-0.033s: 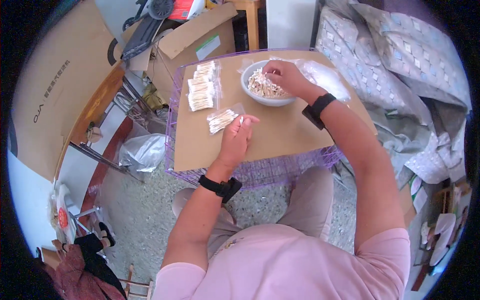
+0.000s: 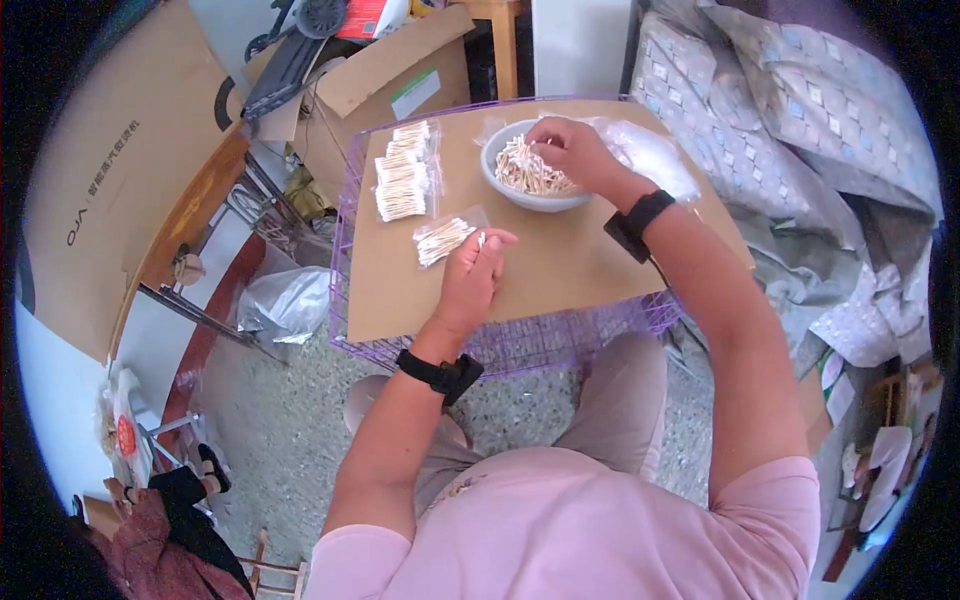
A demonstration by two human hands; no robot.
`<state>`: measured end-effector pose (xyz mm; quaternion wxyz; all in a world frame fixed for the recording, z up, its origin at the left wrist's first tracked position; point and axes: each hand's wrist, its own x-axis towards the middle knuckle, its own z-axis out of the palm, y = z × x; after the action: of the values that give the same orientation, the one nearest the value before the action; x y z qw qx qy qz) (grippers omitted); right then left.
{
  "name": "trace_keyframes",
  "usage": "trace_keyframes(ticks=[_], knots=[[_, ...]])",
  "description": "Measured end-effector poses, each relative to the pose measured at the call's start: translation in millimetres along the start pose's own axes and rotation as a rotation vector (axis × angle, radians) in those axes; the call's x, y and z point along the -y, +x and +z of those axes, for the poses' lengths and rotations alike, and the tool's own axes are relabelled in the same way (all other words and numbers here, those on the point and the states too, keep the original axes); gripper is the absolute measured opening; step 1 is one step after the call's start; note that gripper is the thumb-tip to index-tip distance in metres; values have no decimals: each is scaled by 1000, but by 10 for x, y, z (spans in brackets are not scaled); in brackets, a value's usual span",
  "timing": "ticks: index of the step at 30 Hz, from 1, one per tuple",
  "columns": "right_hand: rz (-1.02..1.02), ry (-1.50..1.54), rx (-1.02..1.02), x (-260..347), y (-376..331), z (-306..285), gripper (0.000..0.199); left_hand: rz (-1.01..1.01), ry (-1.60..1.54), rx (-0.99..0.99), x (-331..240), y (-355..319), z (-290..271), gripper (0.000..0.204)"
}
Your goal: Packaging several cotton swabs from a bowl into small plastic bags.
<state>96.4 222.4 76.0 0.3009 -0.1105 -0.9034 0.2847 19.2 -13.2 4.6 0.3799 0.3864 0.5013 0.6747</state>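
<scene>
A white bowl [image 2: 545,204] full of loose cotton swabs [image 2: 528,172] stands toward the back of the cardboard-topped table. My right hand [image 2: 572,152] is over its right side, fingers bent and pinched together at the swabs; what lies between the fingertips is hidden. Nearer to me, my left hand [image 2: 476,280] is closed, with the white tip of a cotton swab [image 2: 482,240] poking out by the thumb. Right beside it lies a small clear bag of swabs [image 2: 445,240]. Farther left, several filled bags [image 2: 403,185] overlap in a row.
Clear plastic bags [image 2: 655,160] lie right of the bowl. The cardboard sheet [image 2: 400,305] rests on a purple wire cage [image 2: 530,345]. Draped patterned cloth [image 2: 800,110] hangs at the right; a cardboard box [image 2: 400,75] stands behind. At the lower left, part of another person [image 2: 150,540] shows.
</scene>
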Motion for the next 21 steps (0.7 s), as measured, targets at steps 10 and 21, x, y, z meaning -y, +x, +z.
trace_keyframes(ticks=[10,21], knots=[[166,724,-61,558,-844,162,14,30,10,-73,-3,21,4,16],[270,793,-115,351,-1220,388,9,58,210,-108,42,1,15,10]])
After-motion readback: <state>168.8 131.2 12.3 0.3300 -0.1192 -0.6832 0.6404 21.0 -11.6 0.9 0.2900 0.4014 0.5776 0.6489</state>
